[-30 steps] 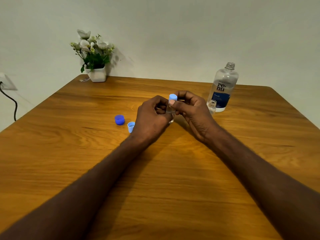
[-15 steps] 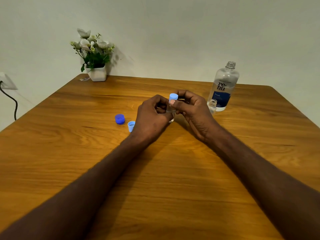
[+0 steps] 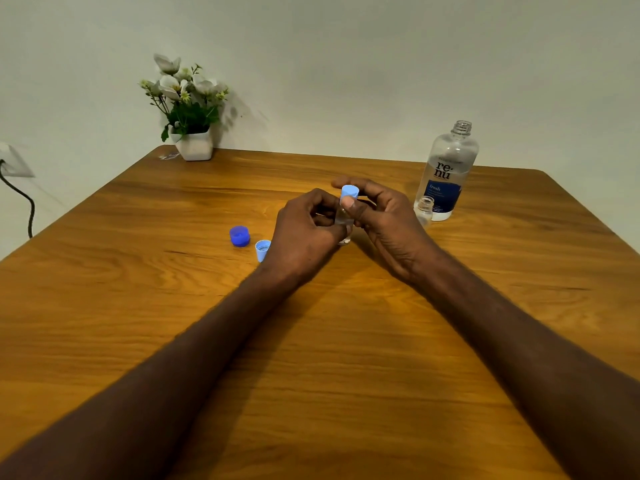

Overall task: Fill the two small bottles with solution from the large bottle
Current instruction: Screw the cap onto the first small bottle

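Note:
A small clear bottle (image 3: 343, 223) stands between my hands at the table's middle. My left hand (image 3: 304, 233) grips its body. My right hand (image 3: 384, 216) pinches the light blue cap (image 3: 349, 193) on its top with thumb and fingers. The second small bottle (image 3: 424, 210) stands uncapped in front of the large clear "renu" bottle (image 3: 448, 171), which is open at the back right. A dark blue cap (image 3: 239, 235) and a light blue cap (image 3: 262, 249) lie on the table to the left of my left hand.
A white pot of flowers (image 3: 191, 109) sits at the wooden table's (image 3: 311, 358) back left corner. A wall socket with a black cable (image 3: 20, 195) is at the far left, off the table.
My right hand's fingers have shifted slightly around the light blue cap; the bottle stays in place between both hands. Nothing else has moved.

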Available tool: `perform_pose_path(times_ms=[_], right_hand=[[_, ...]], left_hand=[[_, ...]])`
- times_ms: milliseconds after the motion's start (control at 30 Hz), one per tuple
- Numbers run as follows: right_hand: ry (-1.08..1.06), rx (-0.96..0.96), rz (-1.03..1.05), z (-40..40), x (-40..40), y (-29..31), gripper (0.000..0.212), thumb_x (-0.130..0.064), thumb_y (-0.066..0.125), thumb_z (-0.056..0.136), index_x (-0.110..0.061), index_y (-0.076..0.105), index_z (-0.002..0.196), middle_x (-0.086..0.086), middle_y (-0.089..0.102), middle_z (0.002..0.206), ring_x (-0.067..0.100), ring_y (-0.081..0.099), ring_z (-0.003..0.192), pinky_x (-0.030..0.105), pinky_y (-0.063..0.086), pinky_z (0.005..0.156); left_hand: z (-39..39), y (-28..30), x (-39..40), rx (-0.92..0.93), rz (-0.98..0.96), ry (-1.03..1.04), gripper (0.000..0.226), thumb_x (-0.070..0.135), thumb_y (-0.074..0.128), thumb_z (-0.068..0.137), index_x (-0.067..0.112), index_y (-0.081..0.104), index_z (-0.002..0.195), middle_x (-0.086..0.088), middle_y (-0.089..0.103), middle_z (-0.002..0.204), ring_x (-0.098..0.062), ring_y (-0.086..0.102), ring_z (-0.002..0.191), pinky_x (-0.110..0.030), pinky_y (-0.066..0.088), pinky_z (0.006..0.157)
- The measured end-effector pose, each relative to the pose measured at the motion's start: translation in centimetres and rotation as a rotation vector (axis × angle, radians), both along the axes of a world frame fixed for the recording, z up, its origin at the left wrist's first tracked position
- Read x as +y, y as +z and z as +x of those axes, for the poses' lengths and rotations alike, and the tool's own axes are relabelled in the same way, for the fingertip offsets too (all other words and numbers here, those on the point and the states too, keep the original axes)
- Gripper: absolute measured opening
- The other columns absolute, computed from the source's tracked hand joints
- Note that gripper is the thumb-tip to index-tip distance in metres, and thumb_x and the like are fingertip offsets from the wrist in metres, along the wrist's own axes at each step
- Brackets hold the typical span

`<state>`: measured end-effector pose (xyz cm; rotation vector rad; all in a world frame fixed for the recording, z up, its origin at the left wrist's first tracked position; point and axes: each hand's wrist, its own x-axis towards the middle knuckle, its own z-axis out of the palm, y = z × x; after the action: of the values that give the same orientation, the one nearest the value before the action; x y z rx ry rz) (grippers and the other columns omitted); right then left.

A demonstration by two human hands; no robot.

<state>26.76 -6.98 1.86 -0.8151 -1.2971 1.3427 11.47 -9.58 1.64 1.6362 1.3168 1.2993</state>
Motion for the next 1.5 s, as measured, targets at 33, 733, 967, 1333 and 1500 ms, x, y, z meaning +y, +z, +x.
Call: perform_pose_path(times_ms=[33,733,967,1333,1500], right_hand=[[-0.007,-0.007,0.016,0.0,0.0,0.0,0.031,0.003,0.065,0.097,0.005,0.067,0.128,0.023,0.061,0.135,0.033,0.067,0.123,0.050,0.058,0.101],[-0.106,-0.082,0.149,-0.3,-0.4,0.2,0.025,-0.010,0.056,0.105,0.009,0.068,0.115,0.015,0.062,0.122,0.022,0.063,0.102,0.034,0.051,0.076],[-0.200,0.006,0.113,-1.6,-0.6,-0.2,0.017,-0.001,0.072,0.093,0.009,0.074,0.107,0.008,0.066,0.108,0.022,0.067,0.098,0.037,0.054,0.072],[-0.179,-0.103,0.134,-1.5,-0.8,-0.4,0.030,-0.024,0.067,0.102,-0.017,0.069,0.131,-0.003,0.075,0.113,0.012,0.073,0.092,0.027,0.058,0.074],[-0.197,-0.248,0.095,-2.0,-0.3,-1.1,0.031,-0.025,0.065,0.104,-0.019,0.067,0.134,0.002,0.071,0.116,0.025,0.072,0.106,0.034,0.054,0.078]], left_hand=[[0.0,0.0,0.0,-0.006,-0.004,-0.008,0.021,0.007,0.080,0.088,0.010,0.072,0.108,-0.003,0.078,0.094,-0.016,0.077,0.083,-0.037,0.065,0.074],[-0.1,-0.2,-0.3,0.011,0.049,-0.041,0.020,0.012,0.083,0.087,0.007,0.069,0.100,-0.005,0.077,0.087,-0.019,0.076,0.076,-0.039,0.066,0.070],[-0.2,-0.2,-0.2,0.036,0.082,0.009,0.023,0.015,0.085,0.083,0.009,0.071,0.099,0.000,0.074,0.083,-0.012,0.073,0.073,-0.028,0.062,0.066],[-0.1,-0.7,0.7,0.223,0.256,0.162,0.020,0.018,0.079,0.090,0.017,0.075,0.110,0.004,0.066,0.098,-0.009,0.065,0.087,-0.033,0.057,0.074],[-1.3,-0.5,1.5,0.364,0.192,0.217,0.014,0.014,0.075,0.093,0.021,0.063,0.093,0.006,0.045,0.089,-0.007,0.046,0.073,-0.023,0.032,0.061]])
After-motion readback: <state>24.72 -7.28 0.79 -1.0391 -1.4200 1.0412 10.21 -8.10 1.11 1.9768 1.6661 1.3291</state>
